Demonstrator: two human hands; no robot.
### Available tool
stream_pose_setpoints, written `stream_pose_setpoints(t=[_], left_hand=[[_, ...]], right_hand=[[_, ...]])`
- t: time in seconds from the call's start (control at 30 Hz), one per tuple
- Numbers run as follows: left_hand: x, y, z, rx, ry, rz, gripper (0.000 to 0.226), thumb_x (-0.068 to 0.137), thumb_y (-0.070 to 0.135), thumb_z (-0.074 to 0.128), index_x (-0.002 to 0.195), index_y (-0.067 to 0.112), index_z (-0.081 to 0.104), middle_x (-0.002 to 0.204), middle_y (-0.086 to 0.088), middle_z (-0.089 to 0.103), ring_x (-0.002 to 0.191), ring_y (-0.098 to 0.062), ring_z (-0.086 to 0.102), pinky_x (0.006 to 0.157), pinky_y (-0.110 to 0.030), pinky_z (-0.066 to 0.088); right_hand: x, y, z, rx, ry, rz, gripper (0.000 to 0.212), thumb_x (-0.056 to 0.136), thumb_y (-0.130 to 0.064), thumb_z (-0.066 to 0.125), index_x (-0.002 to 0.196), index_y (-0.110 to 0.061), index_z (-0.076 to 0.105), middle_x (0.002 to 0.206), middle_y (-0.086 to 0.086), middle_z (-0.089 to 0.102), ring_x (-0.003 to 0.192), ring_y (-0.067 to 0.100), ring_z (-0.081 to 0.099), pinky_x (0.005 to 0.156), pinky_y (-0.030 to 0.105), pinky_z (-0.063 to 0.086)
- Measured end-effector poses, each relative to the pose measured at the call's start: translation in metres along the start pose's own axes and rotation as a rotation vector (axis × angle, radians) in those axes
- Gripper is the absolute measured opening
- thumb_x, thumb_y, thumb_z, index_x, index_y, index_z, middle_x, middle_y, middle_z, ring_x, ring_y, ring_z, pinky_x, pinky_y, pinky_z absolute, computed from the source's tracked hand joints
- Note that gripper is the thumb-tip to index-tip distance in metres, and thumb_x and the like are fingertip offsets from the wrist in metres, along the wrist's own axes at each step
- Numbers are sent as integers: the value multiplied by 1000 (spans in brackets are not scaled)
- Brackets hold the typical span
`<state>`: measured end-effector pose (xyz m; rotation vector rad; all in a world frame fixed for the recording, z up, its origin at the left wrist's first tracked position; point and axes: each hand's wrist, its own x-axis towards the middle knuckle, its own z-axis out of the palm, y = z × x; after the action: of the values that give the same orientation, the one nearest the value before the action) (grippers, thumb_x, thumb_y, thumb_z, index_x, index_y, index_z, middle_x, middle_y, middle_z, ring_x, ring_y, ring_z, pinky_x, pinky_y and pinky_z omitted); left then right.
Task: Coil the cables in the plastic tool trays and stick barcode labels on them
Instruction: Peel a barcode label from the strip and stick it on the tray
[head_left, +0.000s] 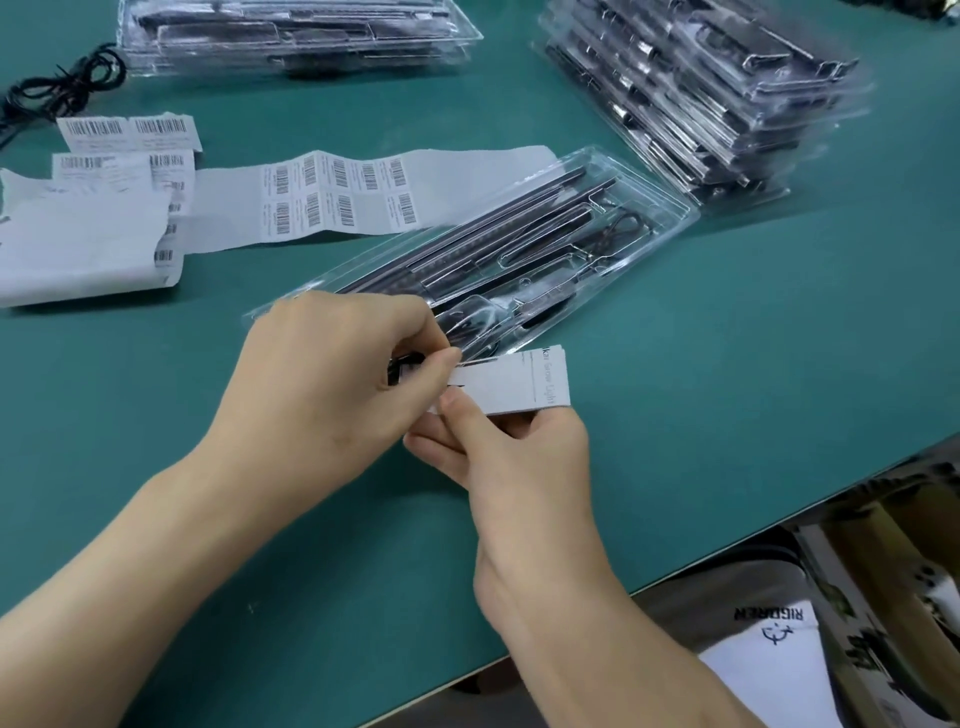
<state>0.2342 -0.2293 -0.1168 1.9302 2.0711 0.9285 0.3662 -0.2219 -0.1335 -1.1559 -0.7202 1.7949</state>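
Observation:
A clear plastic tool tray (582, 228) with dark rods and a coiled cable lies slanted on the green table, just beyond my hands. My left hand (332, 379) and my right hand (504, 452) both pinch a white folded paper card (514, 384) with printed text, held over the tray's near end. A small dark item shows between my left fingers; I cannot tell what it is. A long strip of barcode labels (337, 195) lies flat behind the tray, with more label sheets (130, 132) at the left.
Two stacks of filled clear trays stand at the back: one at top centre (291, 31), one at the right (717, 98). A loose black cable (62, 88) lies at the far left. The table edge (727, 566) runs diagonally at lower right.

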Motion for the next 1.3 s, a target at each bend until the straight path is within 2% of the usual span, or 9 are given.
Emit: stream_pose_setpoints(t=[0.23, 0.37, 0.43, 0.57, 0.73, 0.97, 1.07, 1.17, 1.3], left_hand=[[-3, 0, 1, 132, 78, 181, 17, 89, 35, 62, 76, 24, 67, 70, 10, 67, 58, -19, 61, 50, -38, 50], [-4, -2, 3, 175, 134, 232, 19, 89, 29, 64, 74, 19, 68, 75, 7, 72, 55, -26, 65, 45, -39, 49], [-4, -1, 4, 189, 160, 247, 18, 89, 27, 66, 73, 19, 68, 77, 6, 74, 54, -25, 65, 43, -37, 48], [-5, 0, 8, 176, 179, 274, 19, 89, 26, 67, 72, 18, 67, 76, 6, 74, 57, -24, 69, 42, -36, 47], [-6, -1, 11, 145, 132, 271, 25, 94, 31, 60, 75, 18, 69, 76, 8, 73, 71, -25, 76, 46, -38, 50], [-4, -4, 10, 171, 175, 282, 17, 89, 23, 66, 73, 17, 68, 77, 6, 74, 59, -26, 69, 42, -37, 48], [-5, -5, 12, 168, 156, 291, 18, 91, 23, 65, 74, 17, 67, 76, 6, 74, 60, -26, 70, 42, -37, 47], [-5, -7, 11, 155, 159, 305, 18, 92, 24, 64, 76, 17, 68, 77, 6, 74, 59, -26, 70, 42, -37, 47], [-4, -7, 12, 125, 176, 294, 21, 94, 26, 64, 76, 16, 69, 77, 5, 74, 62, -26, 71, 43, -37, 47]], right_hand=[[13, -8, -4, -123, -71, 13, 16, 95, -7, 71, 110, -2, 72, 94, 12, 79, 82, 27, 78, 70, 31, 64], [18, -22, -27, -354, -247, 32, 19, 103, -9, 55, 109, -10, 73, 96, 7, 80, 83, 23, 78, 73, 32, 64], [19, -30, -38, -402, -265, 58, 23, 106, -10, 47, 110, -12, 70, 92, 8, 79, 75, 27, 78, 64, 30, 63], [22, -32, -44, -524, -222, 53, 14, 107, -16, 53, 102, -12, 65, 72, 8, 74, 52, 25, 71, 46, 26, 54], [33, -32, -38, -759, -304, 3, 15, 106, -23, 55, 97, -14, 64, 66, 2, 70, 44, 20, 64, 37, 24, 40], [30, -39, -47, -543, -251, 51, 16, 105, -19, 57, 102, -13, 70, 72, 6, 73, 50, 19, 66, 43, 26, 52], [30, -35, -48, -650, -227, -52, 17, 104, -17, 58, 92, -13, 70, 68, 5, 70, 47, 19, 63, 40, 26, 46], [32, -31, -44, -768, -190, -126, 22, 102, -20, 60, 98, 3, 61, 67, 4, 69, 43, 18, 59, 38, 25, 36], [27, -27, -41, -671, -121, -160, 18, 101, -20, 62, 87, -11, 69, 69, 3, 70, 43, 17, 57, 38, 24, 34]])
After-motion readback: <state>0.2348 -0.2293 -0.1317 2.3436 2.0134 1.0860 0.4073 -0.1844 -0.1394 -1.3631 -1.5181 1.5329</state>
